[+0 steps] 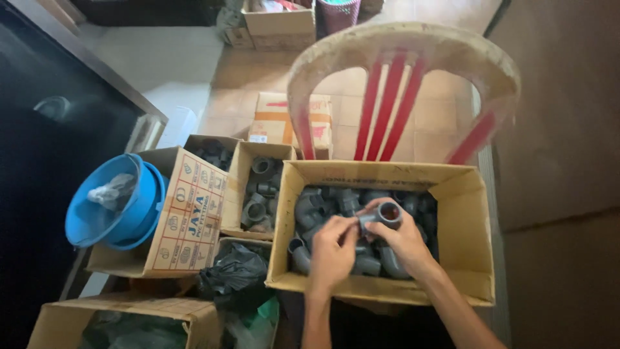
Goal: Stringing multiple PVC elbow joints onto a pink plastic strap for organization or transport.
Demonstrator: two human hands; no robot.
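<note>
Both forearms reach over the cardboard box (471,239) of grey pipe fittings. Right hand (407,242) pinches a grey elbow fitting (385,214) between thumb and fingers, just above the pile; left hand (332,249) fingers press its other end.

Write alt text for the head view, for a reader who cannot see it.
Two bare hands, the left hand and right hand, hold one grey pipe elbow over an open cardboard box full of grey fittings. The box stands in front of a red plastic chair; smaller boxes and blue buckets sit to the left.
</note>
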